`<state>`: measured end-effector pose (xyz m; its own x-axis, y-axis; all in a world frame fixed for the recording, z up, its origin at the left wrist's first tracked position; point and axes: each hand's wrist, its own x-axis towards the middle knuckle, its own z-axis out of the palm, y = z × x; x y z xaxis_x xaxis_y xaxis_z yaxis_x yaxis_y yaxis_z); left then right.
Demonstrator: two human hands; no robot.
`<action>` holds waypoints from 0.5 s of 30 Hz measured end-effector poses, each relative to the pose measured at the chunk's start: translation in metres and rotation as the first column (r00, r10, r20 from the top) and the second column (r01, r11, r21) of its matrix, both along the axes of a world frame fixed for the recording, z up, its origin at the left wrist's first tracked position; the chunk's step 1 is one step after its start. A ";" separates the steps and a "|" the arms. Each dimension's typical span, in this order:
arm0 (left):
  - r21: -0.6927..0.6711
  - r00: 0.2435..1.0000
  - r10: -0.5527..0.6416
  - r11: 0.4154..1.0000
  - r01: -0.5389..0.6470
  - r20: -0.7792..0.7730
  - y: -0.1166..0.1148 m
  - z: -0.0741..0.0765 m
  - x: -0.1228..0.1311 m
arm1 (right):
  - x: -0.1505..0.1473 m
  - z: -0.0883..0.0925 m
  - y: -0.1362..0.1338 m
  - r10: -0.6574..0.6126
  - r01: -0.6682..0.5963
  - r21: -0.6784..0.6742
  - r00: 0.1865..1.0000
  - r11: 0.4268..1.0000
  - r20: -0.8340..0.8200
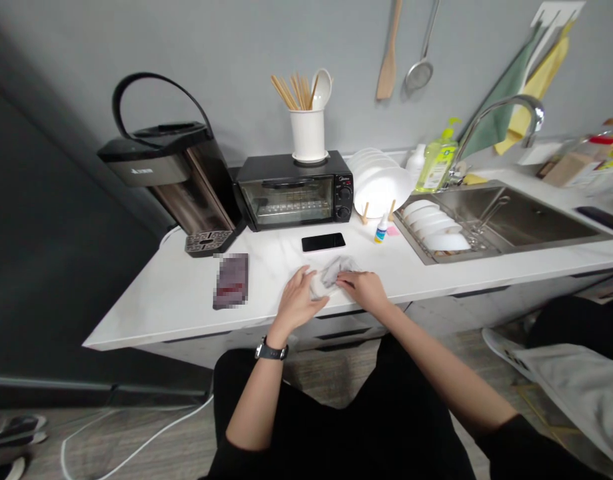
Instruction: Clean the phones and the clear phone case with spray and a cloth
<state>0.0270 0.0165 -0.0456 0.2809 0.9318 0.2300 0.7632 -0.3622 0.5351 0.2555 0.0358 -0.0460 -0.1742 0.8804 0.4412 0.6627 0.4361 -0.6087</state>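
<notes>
My left hand (299,298) rests at the counter's front, its thumb and fingers spread apart beside the left edge of a pale, crumpled, cloth-like piece (331,272). With fingers closed in a pinch, my right hand (365,291) has hold of that piece's right side. It looks white and grey; blur hides its exact kind. Just behind it lies a black-screened phone (323,243). A small white bottle with a blue and yellow label (381,229) stands to the right, near a pink slip (392,231). On the left is a dark, pixelated flat item (231,281).
Behind stand a water dispenser (186,180) and a toaster oven (294,193) topped by a white utensil holder (308,135). White plates (384,190) stand in a rack left of the sink (531,248). Another person's light-coloured clothing (571,380) shows at right.
</notes>
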 end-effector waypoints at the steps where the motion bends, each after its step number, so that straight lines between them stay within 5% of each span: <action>1: 0.008 1.000 -0.003 1.000 0.003 0.013 0.001 0.000 0.000 | 0.003 0.000 0.002 -0.004 0.004 0.006 1.000 1.000 -0.015; 4: -0.020 0.984 -0.027 0.999 0.032 0.178 0.005 0.000 -0.001 | 0.013 0.004 0.007 -0.073 0.077 0.037 0.991 0.996 -0.109; 8: -0.095 0.871 -0.027 0.992 0.084 0.491 0.008 -0.001 0.007 | 0.008 0.012 0.004 -0.167 0.215 0.095 0.916 0.972 -0.365; 12: -0.014 0.871 0.040 0.999 -0.038 0.489 0.003 -0.002 0.019 | -0.019 0.025 -0.013 -0.106 0.184 0.119 0.871 0.976 -0.479; 15: 0.029 0.894 0.064 0.996 -0.085 0.443 -0.001 -0.003 0.022 | -0.035 0.036 -0.020 -0.169 0.301 0.180 0.838 0.936 -0.519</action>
<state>0.0495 0.0156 -0.0485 0.0706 0.9311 0.3578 0.4785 -0.3464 0.8069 0.2202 0.0157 -0.0102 0.3197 0.7184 0.6178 0.4093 0.4834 -0.7738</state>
